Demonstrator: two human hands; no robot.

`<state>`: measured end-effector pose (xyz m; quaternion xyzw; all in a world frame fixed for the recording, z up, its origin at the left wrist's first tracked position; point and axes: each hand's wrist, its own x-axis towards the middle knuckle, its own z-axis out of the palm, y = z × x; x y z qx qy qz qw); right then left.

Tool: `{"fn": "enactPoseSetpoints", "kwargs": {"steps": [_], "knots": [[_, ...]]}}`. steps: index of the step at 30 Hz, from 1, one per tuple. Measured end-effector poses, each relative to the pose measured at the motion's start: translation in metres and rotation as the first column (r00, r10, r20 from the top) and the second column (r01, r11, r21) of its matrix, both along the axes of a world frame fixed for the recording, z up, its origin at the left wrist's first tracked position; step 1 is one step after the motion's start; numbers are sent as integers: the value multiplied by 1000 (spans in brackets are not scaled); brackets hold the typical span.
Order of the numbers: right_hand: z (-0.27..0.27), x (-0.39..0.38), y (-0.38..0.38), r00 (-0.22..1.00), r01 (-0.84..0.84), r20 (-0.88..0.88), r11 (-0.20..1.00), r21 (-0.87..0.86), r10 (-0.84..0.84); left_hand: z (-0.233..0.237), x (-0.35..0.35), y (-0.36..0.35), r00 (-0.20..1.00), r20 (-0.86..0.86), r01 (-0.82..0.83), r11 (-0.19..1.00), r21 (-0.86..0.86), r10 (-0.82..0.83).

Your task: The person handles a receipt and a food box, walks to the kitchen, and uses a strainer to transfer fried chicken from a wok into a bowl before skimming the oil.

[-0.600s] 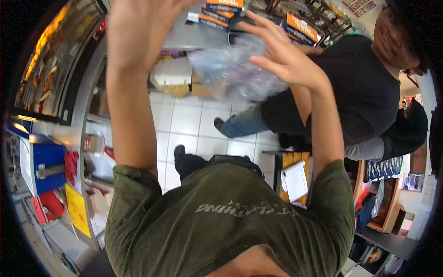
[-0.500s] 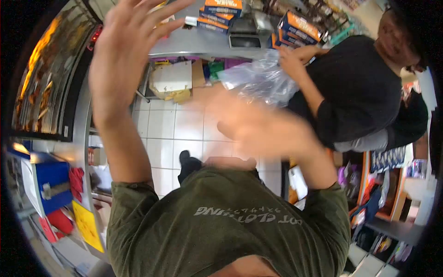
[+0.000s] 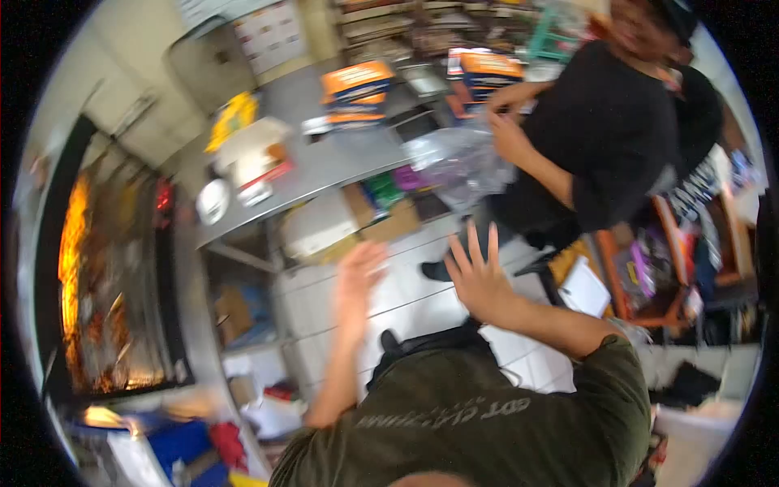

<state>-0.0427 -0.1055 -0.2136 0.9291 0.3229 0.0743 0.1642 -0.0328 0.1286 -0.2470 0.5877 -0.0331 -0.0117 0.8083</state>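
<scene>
We note left hand (image 3: 359, 280) (blurred) and right hand (image 3: 480, 282), fingers extended, apart from table (image 3: 333, 166)'s near edge; tiled floor (image 3: 410, 312) shows between.

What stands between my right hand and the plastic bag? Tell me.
Nothing visible blocks the gap between your right hand and the plastic bag, though a co-worker's hand holds the bag at its right end.
</scene>
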Motion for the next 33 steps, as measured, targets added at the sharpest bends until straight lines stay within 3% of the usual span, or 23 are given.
{"fn": "enactPoseSetpoints", "kwargs": {"steps": [1, 2, 3, 4, 5, 6, 7, 9, 11, 13, 15, 16, 17, 20, 21, 22, 23, 25, 27, 28, 30, 32, 33], "knots": [[-28, -23, 13, 956, -78, -292, 983, -165, 27, -27, -6, -23, 998, 41, 38, 989, 144, -44], [-38, -20, 38, 642, -184, -642, 897, 401, 419, -56, -13, -46, 993, 83, 62, 957, 284, -89], [-52, -22, 40, 492, 108, -693, 753, 649, 527, -66, -12, -57, 968, 61, 195, 885, 424, -242], [-66, -24, 42, 274, 480, -616, 450, 753, 739, -74, -18, -60, 892, -203, 452, 820, 352, -404], [-81, -26, 44, 167, 705, -409, 182, 685, 897, -120, -33, -67, 851, -124, 498, 710, 498, -510], [-42, -2, 36, 314, 797, -330, -58, 601, 890, -165, -48, -74, 794, -43, 493, 600, 630, -607], [-3, 23, 29, 477, 805, -253, -302, 511, 842, -116, -46, -91, 748, -455, 655, 421, 628, -484], [-24, 66, -6, 826, 450, -352, -141, 882, 441, -75, -51, -117, 804, -456, 594, 549, 588, -383], [-78, 75, -54, 810, 515, -556, 227, 827, 188, -21, -30, -129, 985, 111, 62, 869, 491, -133], [-143, 13, -93, 462, 692, -800, 408, 595, 384, 14, 16, -139, 821, 562, -334, 885, 325, 103], [-95, -22, -104, -238, 596, -875, 775, 210, 421, 12, 71, -147, 614, 776, -622, 694, 364, 143], [-61, -18, -104, -267, 451, -840, 832, 325, 472, 6, 88, -151, 548, 831, -740, 520, 428, 96], [-29, -14, -105, -316, 295, -798, 852, 432, 514, -5, 91, -160, 611, 792, -679, 523, 515, 14], [8, 0, -91, -328, 90, -500, 554, 828, 801, -68, 70, -183, 762, 609, -428, 533, 730, -222], [21, 10, -83, -247, 88, -512, 545, 834, 823, -84, 43, -189, 787, 544, -314, 569, 760, -292], [34, 17, -76, -162, 99, -521, 539, 836, 838, -93, 14, -192, 850, 427, -200, 561, 803, -308], [42, 25, -66, -78, 115, -531, 537, 836, 843, -73, -16, -183, 889, 75, 146, 434, 889, -452], [-5, 41, -18, 183, 377, -440, 351, 857, 879, -25, -31, -154, 557, -333, 767, 317, 558, -761], [-39, 28, 15, 117, 892, -367, 65, 448, 923, 6, -38, -116, 7, -425, 1000, 17, -20, -905], [-62, 19, 33, 113, 989, -313, -77, 125, 943, 6, -37, -89, 59, -327, 982, 114, -152, -943], [-138, -22, 61, 104, 977, -373, -166, -137, 922, 0, -32, -48, 409, -186, 828, 449, -334, -893], [-136, -65, 81, -93, 992, -706, 122, -9, 703, -4, -8, -13, 844, -134, 425, 800, -422, -519], [-122, -75, 90, -184, 963, -636, 266, 36, 749, -5, -1, -4, 959, -118, 176, 868, -465, -258]]}}
